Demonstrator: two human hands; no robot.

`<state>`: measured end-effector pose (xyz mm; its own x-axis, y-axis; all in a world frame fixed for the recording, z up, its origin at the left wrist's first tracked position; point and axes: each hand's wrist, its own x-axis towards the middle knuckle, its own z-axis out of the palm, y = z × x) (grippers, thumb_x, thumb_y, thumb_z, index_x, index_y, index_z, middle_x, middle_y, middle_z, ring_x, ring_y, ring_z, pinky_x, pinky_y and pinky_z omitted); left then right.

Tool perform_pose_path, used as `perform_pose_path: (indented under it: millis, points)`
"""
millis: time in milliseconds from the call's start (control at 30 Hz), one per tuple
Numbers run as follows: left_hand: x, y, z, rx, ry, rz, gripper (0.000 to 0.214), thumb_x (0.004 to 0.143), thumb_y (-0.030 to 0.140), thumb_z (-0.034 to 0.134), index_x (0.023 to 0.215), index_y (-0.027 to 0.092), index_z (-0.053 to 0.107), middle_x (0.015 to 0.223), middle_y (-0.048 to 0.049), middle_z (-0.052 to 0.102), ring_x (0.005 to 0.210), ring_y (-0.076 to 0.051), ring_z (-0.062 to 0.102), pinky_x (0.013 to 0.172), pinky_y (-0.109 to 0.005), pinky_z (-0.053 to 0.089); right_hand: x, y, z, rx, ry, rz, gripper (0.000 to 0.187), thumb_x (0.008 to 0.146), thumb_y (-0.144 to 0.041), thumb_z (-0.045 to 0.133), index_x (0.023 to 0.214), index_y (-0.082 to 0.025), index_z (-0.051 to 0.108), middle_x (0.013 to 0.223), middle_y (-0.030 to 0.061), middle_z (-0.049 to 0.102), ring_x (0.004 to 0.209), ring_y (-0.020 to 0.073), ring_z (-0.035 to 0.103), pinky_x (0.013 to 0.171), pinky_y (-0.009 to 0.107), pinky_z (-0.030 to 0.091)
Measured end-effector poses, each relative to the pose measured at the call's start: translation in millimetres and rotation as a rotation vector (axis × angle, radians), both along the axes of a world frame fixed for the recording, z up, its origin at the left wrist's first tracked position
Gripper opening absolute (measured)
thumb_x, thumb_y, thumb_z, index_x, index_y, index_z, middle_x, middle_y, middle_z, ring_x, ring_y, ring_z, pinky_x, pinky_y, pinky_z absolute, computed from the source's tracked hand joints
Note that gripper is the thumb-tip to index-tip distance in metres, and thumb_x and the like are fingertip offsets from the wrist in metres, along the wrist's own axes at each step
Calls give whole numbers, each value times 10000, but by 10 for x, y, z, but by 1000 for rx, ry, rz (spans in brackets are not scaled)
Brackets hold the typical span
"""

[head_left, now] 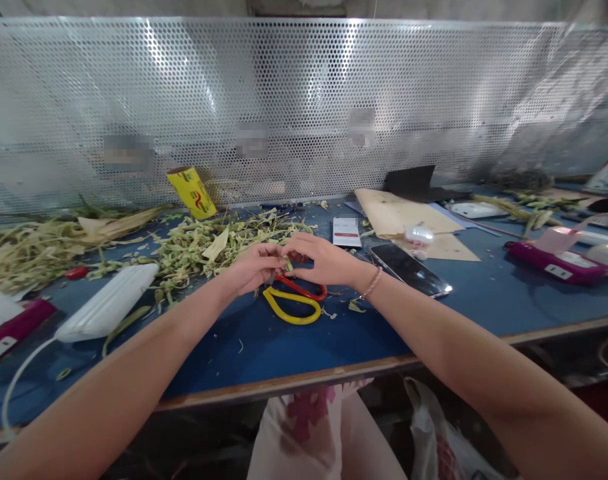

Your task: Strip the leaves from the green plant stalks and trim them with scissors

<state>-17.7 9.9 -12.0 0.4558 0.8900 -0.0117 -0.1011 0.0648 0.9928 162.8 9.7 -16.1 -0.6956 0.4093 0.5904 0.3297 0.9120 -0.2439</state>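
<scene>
Over the blue table, my left hand [259, 265] and my right hand [321, 257] meet with bent fingers. Pinched between their fingertips is a small green plant piece [288, 265]; its exact kind is too small to make out. Just below lies a pair of scissors [299, 319] with one yellow and one red handle loop, its blades hidden by the hands. A heap of pale green plant pieces [194, 250] spreads beside and behind my left hand. A bracelet circles my right wrist.
White power adapter [109, 303] and cord lie left, near a purple socket block [14, 330]. Behind are a yellow tube [194, 193] and a perforated metal panel [304, 87]. On the right are a phone [409, 268], brown paper [399, 217] and another purple socket block [554, 263].
</scene>
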Motion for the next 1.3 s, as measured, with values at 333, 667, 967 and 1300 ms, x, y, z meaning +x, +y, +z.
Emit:
perform_pose_path:
  millis: [333,667,967,1300]
  points:
    - [-13,21,8,23,14,5,88,519,122,695,564,117,620,498,-2,585,440,-46,493,458,-170,388,-5,-8,13,-66,91,-30,190,751,-240,579,918,-176,514,875,46,519,723,124,475,654,265,427]
    - [6,-3,45,48,94,56,78,530,129,658,504,125,585,429,13,535,396,-44,466,414,-164,352,-28,-35,37,-149,143,-45,172,731,-266,597,856,-183,512,815,37,517,732,136,486,623,263,427]
    - [-5,20,3,57,66,57,26,515,102,608,510,123,593,447,7,545,415,-48,470,447,-169,362,-74,-64,16,-201,219,-48,162,712,-250,619,828,-180,530,780,23,518,716,125,491,630,251,432]
    - [-13,5,44,47,41,61,41,526,125,626,510,129,589,429,14,530,408,-48,454,426,-171,332,-67,-22,6,-243,233,-96,200,700,-268,640,847,-181,536,795,17,511,660,107,468,586,237,413]
